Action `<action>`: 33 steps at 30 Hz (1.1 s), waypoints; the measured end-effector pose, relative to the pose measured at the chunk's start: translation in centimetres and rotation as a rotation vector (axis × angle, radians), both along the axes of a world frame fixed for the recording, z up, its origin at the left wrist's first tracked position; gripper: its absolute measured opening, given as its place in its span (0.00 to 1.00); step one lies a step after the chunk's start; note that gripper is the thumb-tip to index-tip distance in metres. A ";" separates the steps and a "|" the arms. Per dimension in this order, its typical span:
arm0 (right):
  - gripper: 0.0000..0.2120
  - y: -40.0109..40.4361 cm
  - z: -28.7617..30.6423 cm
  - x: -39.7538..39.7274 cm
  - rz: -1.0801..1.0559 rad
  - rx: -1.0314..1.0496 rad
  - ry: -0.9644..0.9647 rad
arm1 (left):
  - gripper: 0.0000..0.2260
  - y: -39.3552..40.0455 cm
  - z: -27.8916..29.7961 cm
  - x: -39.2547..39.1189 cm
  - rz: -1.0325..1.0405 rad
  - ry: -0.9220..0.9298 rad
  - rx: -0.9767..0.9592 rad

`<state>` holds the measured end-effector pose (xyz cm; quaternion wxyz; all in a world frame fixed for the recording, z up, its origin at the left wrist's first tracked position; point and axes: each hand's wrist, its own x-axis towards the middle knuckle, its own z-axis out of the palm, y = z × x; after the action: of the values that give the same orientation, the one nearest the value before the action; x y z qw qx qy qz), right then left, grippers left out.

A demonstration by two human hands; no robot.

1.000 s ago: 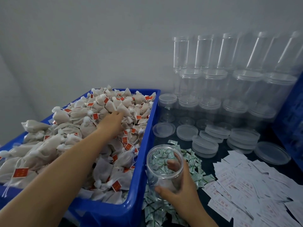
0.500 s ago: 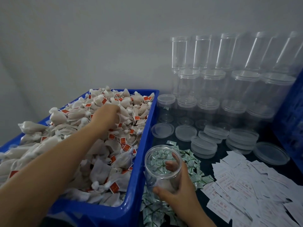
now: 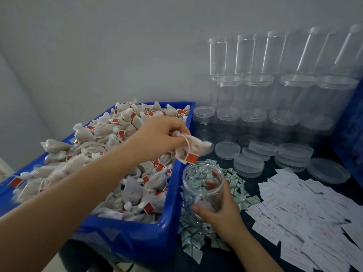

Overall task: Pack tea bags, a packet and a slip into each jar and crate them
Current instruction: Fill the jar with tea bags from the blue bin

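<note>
Pinching a beige tea bag (image 3: 191, 149) with red tag in left hand (image 3: 159, 137), just above the clear open jar (image 3: 202, 188), right hand (image 3: 218, 210) wrapped round jar, beside blue bin (image 3: 137, 234)

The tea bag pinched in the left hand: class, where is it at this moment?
In the head view it sits centre frame: the tea bag hangs from the left hand, just above the open jar that the right hand holds, beside the blue crate.

Dim, cool, even light; shadows are soft. My left forearm (image 3: 64, 195) blurs at lower left, and wide-angle distortion tilts the clear jars (image 3: 284, 54) at upper right.
</note>
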<state>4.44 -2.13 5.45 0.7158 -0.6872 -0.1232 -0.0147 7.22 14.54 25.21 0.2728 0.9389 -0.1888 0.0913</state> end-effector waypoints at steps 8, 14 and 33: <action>0.45 0.1 0.0 0.2 0.052 0.049 -0.022 | 0.03 -2.3 -2.0 -0.7 -0.093 0.088 0.223; 0.44 0.0 -0.3 0.4 0.061 0.041 -0.015 | 0.08 -3.4 -3.1 -0.5 -0.108 0.082 0.378; 0.43 -0.3 -0.5 0.3 0.036 0.028 -0.030 | 0.31 5.1 -10.0 2.6 0.190 0.186 0.566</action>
<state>4.77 -2.47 4.90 0.7235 -0.6747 -0.1458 -0.0139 9.81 19.66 15.26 0.0071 0.9953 -0.0925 -0.0261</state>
